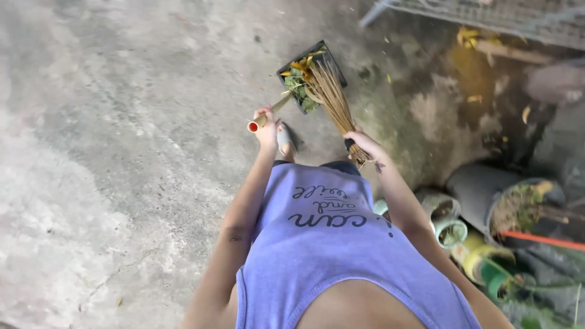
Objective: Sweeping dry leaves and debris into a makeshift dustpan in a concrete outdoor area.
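My left hand (267,127) grips the long wooden handle (263,118) of a black dustpan (312,72) that rests on the concrete floor ahead of me. The pan holds green and yellow leaves (298,79). My right hand (364,145) is closed around the bound end of a stick broom (332,97), whose bristles reach into the pan over the leaves. My foot in a grey sandal (285,140) shows just below the left hand. I wear a purple sleeveless top (329,244).
Grey concrete floor (122,152) spreads to the left. On the right lie several tipped pots and containers (487,207), some with soil, plus an orange rod (536,239). A wire mesh fence (518,15) runs along the top right, with damp, leaf-strewn ground (463,91) beneath.
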